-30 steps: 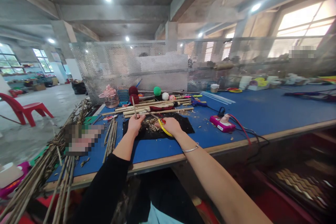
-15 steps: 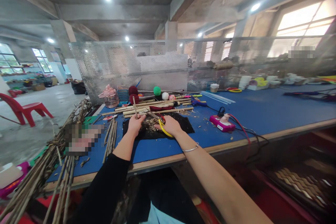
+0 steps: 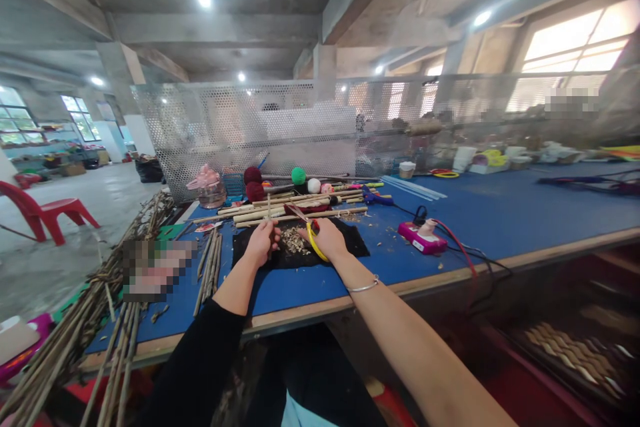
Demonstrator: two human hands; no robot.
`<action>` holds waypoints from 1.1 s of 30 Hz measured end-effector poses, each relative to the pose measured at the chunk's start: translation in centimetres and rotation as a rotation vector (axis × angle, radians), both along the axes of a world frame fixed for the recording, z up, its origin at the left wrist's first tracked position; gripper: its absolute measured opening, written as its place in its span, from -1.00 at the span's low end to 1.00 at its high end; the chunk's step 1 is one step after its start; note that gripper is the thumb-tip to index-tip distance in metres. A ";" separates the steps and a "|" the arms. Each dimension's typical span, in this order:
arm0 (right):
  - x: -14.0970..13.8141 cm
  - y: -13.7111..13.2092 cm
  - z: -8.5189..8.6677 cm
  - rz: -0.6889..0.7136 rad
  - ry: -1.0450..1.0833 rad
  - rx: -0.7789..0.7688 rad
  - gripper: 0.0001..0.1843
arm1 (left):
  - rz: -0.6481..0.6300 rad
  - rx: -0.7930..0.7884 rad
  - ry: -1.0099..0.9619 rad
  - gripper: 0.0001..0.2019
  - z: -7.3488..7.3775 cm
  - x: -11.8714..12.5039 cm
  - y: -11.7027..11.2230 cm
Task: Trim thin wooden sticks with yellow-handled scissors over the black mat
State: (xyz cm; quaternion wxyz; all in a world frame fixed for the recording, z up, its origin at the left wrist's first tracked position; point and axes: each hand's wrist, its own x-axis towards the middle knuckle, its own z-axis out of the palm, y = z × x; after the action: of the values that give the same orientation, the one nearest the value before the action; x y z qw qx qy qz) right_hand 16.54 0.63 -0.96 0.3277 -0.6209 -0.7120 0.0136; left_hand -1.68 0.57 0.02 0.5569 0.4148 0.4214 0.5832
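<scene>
My left hand (image 3: 262, 242) is closed round a thin twig (image 3: 269, 205) that sticks up above the fingers. In my right hand (image 3: 326, 239) are yellow-handled scissors (image 3: 315, 245), their blades (image 3: 299, 212) parted and pointing up and left, a little apart from the twig. Below both hands lies a black cloth (image 3: 353, 237) with a heap of small wood chips (image 3: 294, 241) on it. Behind the cloth, several pale wooden sticks (image 3: 250, 217) lie across the blue table (image 3: 380, 273).
Bundles of long twigs (image 3: 100, 287) cover the table's left end. Yarn balls (image 3: 299, 176) and a lidded jar (image 3: 212, 192) stand at the back. To the right are a blue glue gun (image 3: 376, 197), its cable and a pink power strip (image 3: 423, 238). A perforated metal screen (image 3: 225, 127) runs behind.
My left hand has turned and shifted slightly right and down, with the twig now more upright. The scissors' blades have swung upward, away from the twig.
</scene>
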 end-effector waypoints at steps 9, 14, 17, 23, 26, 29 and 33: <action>0.3 0.2 0.1 -0.013 0.204 0.052 -0.65 | 0.001 -0.055 -0.214 -0.82 0.0 -1.2 0.0; 0.1 0.3 0.1 -0.017 0.280 -0.040 -0.65 | 0.009 -0.049 -0.140 -0.68 0.0 -1.2 -1.0; -0.1 0.2 0.1 -0.009 0.273 -0.071 -0.60 | 0.007 -0.048 -0.104 -0.68 -0.1 -1.0 -1.4; 0.0 0.3 0.0 -0.043 0.253 -0.093 -0.54 | -0.004 0.027 0.055 -0.62 -0.7 -0.4 -1.6; 0.1 0.5 -0.1 -0.061 0.265 -0.096 -0.55 | 0.007 0.083 0.103 -0.60 -0.9 -0.3 -1.6; 0.1 0.5 -0.1 -0.048 0.271 -0.093 -0.56 | 0.058 0.079 0.097 -0.59 -0.8 -0.5 -1.6; 0.1 0.3 -0.1 -0.035 0.259 -0.079 -0.57 | 0.095 0.048 0.065 -0.61 -0.6 -0.7 -1.6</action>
State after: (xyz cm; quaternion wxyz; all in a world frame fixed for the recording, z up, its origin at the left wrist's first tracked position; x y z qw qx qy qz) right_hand 16.64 0.92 -1.10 0.3924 -0.6389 -0.6515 0.1159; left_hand -2.36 -1.06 -0.56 0.5046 0.4265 0.4443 0.6051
